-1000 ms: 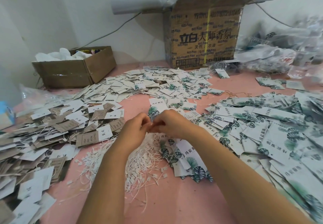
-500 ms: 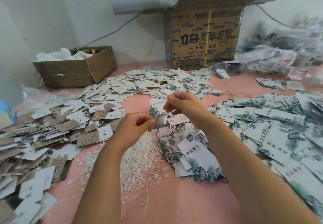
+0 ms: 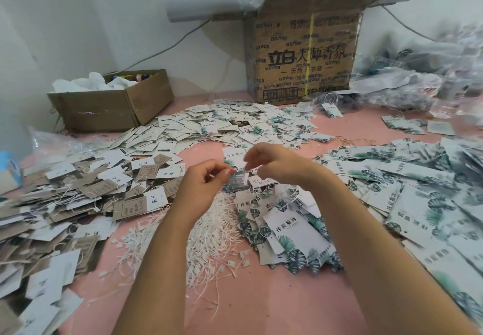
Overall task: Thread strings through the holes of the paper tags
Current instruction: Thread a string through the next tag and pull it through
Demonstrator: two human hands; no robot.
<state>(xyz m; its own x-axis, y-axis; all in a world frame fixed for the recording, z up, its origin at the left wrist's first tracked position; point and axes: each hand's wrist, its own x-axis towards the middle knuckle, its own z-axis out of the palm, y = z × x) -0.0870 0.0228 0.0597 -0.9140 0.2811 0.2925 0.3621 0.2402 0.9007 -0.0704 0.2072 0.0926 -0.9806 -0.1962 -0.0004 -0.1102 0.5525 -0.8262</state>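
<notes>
Above the pink table my left hand pinches the edge of a small paper tag with thumb and forefinger. My right hand hovers just right of it, fingertips pinched together at the tag's top, apparently on a thin white string that is too fine to make out. A heap of white strings lies directly under my hands. Leaf-printed tags are stacked just to the right of that heap.
Brown and white tags cover the left side, leaf-printed tags the right, and more tags spread behind my hands. A low cardboard box sits back left, a tall printed carton at the back, plastic bags back right.
My hands, first pressed together low over the strings, drew apart. My right hand rose toward the back, then came down close to the left hand again, which still pinches the tag.
</notes>
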